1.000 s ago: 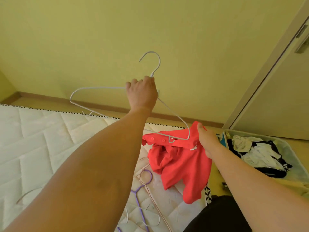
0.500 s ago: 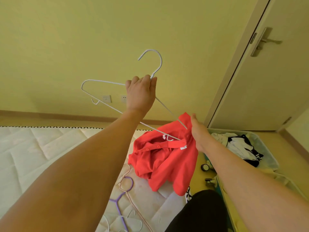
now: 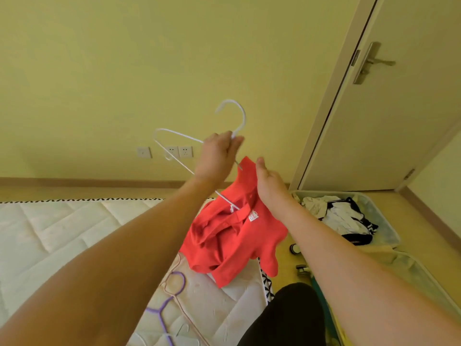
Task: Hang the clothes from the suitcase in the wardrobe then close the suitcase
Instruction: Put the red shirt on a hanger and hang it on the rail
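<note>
Yellow-walled bedroom, shirt going onto a hanger.
Left hand (image 3: 216, 156) grips the hanger (image 3: 174, 156) at its neck; right hand (image 3: 268, 181) holds the shirt (image 3: 232, 236) collar up, so one hanger arm slips inside.

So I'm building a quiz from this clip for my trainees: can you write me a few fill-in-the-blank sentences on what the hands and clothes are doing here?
1. The left hand grips a white ____ just below its hook.
2. The right hand holds up a shirt whose colour is ____.
3. More clothes lie in the open ____ on the floor below the door.
4. A purple hanger lies on the white ____.

Missing words: hanger; red; suitcase; mattress
</note>
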`<state>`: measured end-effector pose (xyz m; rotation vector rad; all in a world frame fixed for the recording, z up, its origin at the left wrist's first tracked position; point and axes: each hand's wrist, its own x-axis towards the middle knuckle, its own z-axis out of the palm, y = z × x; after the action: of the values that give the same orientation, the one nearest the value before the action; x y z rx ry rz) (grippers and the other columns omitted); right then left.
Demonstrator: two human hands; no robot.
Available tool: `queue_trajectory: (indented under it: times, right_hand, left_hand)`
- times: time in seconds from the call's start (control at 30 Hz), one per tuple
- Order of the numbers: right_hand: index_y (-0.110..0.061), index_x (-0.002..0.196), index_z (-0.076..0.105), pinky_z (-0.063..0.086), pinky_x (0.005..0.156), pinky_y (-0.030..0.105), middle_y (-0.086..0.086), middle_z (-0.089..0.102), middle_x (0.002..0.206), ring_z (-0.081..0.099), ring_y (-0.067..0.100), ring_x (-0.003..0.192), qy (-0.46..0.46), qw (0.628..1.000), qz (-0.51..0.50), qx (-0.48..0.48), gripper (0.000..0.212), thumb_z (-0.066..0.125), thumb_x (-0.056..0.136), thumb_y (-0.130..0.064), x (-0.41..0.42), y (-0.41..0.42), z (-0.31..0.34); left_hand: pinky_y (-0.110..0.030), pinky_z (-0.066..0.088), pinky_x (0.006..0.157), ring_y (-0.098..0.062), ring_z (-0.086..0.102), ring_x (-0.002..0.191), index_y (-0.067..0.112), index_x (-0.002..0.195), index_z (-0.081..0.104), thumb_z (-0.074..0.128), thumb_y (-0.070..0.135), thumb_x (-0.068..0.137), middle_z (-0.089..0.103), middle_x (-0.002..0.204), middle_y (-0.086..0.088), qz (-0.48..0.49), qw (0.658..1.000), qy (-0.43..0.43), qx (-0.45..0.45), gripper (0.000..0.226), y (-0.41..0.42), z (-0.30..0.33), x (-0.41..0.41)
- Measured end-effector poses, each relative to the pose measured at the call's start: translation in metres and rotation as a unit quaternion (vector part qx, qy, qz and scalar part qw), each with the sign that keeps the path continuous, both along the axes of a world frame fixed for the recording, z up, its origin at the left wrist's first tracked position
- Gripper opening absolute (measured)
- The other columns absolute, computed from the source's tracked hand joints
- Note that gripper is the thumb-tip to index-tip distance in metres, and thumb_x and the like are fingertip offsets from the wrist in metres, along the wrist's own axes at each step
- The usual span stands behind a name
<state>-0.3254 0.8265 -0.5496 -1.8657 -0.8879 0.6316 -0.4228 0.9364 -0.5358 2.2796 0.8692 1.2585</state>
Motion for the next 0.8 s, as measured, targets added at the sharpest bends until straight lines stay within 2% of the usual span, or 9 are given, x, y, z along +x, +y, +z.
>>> queue_trajectory:
  times: [0.17, 0.27, 0.37, 0.43, 0.47, 0.57, 0.63, 0.7, 0.8]
  right_hand:
    - [-0.012, 0.058, 0.046, 0.031, 0.053, 0.032, 0.002, 0.048, 0.057, 0.046, 0.021, 0.058, -0.044, 0.998, -0.029, 0.017, 0.065, 0.021, 0.103, -0.052, 0.004, 0.005, -0.003]
    - [-0.015, 0.057, 0.039, 0.029, 0.056, 0.034, 0.002, 0.043, 0.056, 0.042, 0.021, 0.057, -0.070, 0.997, 0.002, -0.043, 0.064, 0.021, 0.100, -0.059, 0.021, -0.003, -0.016]
    - [-0.018, 0.060, 0.039, 0.030, 0.058, 0.034, 0.001, 0.042, 0.056, 0.043, 0.020, 0.056, -0.084, 0.993, 0.024, -0.079, 0.063, 0.031, 0.093, -0.070, 0.033, -0.007, -0.033]
    - [-0.017, 0.062, 0.050, 0.036, 0.060, 0.033, -0.002, 0.050, 0.057, 0.052, 0.020, 0.058, -0.055, 0.997, 0.010, -0.057, 0.064, 0.043, 0.084, -0.077, 0.040, -0.009, -0.042]
    - [-0.017, 0.068, 0.059, 0.042, 0.063, 0.033, -0.004, 0.059, 0.061, 0.059, 0.020, 0.064, -0.045, 0.998, 0.001, -0.045, 0.063, 0.048, 0.081, -0.077, 0.044, -0.010, -0.047]
    - [-0.027, 0.085, 0.068, 0.052, 0.079, 0.038, -0.005, 0.070, 0.081, 0.066, 0.020, 0.080, -0.037, 0.999, -0.004, -0.007, 0.038, 0.053, 0.089, -0.062, 0.051, -0.010, -0.054]
    - [-0.028, 0.095, 0.069, 0.051, 0.083, 0.037, -0.005, 0.071, 0.087, 0.065, 0.017, 0.083, -0.034, 0.999, 0.012, 0.015, 0.026, 0.054, 0.094, -0.049, 0.049, -0.012, -0.055]
    - [-0.027, 0.099, 0.068, 0.049, 0.082, 0.032, -0.005, 0.070, 0.089, 0.064, 0.014, 0.084, -0.021, 0.999, 0.032, 0.028, 0.017, 0.054, 0.098, -0.036, 0.048, -0.016, -0.053]
    - [-0.019, 0.098, 0.069, 0.047, 0.079, 0.032, 0.012, 0.071, 0.096, 0.060, 0.016, 0.083, -0.014, 0.998, 0.054, 0.032, 0.018, 0.052, 0.100, -0.025, 0.054, -0.020, -0.053]
  left_hand:
    - [-0.042, 0.037, 0.061, -0.028, 0.047, 0.064, 0.008, 0.075, 0.049, 0.045, 0.035, 0.102, 0.053, 0.066, -0.006, 0.030, 0.988, -0.034, -0.147, 0.038, -0.013, -0.016, 0.011]
    - [-0.042, 0.048, 0.074, -0.027, 0.055, 0.075, 0.007, 0.087, 0.057, 0.041, 0.039, 0.102, 0.061, 0.078, -0.007, -0.007, 0.976, -0.010, -0.217, 0.038, -0.002, -0.019, 0.005]
    - [-0.033, 0.042, 0.079, -0.019, 0.052, 0.087, 0.011, 0.104, 0.057, 0.046, 0.026, 0.095, 0.057, 0.092, 0.000, -0.025, 0.992, -0.003, -0.123, 0.021, -0.002, -0.027, -0.012]
    - [-0.034, 0.038, 0.071, -0.025, 0.051, 0.082, 0.011, 0.098, 0.053, 0.044, 0.021, 0.084, 0.056, 0.087, -0.003, 0.075, 0.996, 0.002, -0.040, 0.018, -0.002, -0.043, -0.029]
    - [-0.035, 0.038, 0.067, -0.030, 0.052, 0.079, 0.012, 0.092, 0.050, 0.043, 0.021, 0.084, 0.058, 0.084, -0.006, 0.115, 0.990, 0.037, -0.070, 0.014, -0.004, -0.053, -0.036]
    - [-0.035, 0.043, 0.078, -0.033, 0.059, 0.101, 0.016, 0.096, 0.058, 0.046, 0.033, 0.093, 0.065, 0.115, -0.014, 0.097, 0.886, 0.300, -0.340, 0.021, -0.005, -0.088, -0.044]
    - [-0.034, 0.039, 0.087, -0.032, 0.052, 0.121, 0.010, 0.128, 0.055, 0.055, 0.041, 0.092, 0.054, 0.136, -0.013, 0.045, 0.796, 0.333, -0.503, 0.047, -0.009, -0.108, -0.046]
    - [-0.035, 0.044, 0.082, -0.032, 0.056, 0.115, 0.006, 0.132, 0.054, 0.062, 0.037, 0.089, 0.056, 0.132, -0.014, 0.033, 0.789, 0.365, -0.492, 0.054, -0.008, -0.128, -0.043]
    - [-0.038, 0.055, 0.078, -0.035, 0.064, 0.102, 0.000, 0.113, 0.063, 0.058, 0.018, 0.089, 0.064, 0.115, -0.021, 0.046, 0.808, 0.341, -0.479, 0.031, 0.007, -0.157, -0.033]
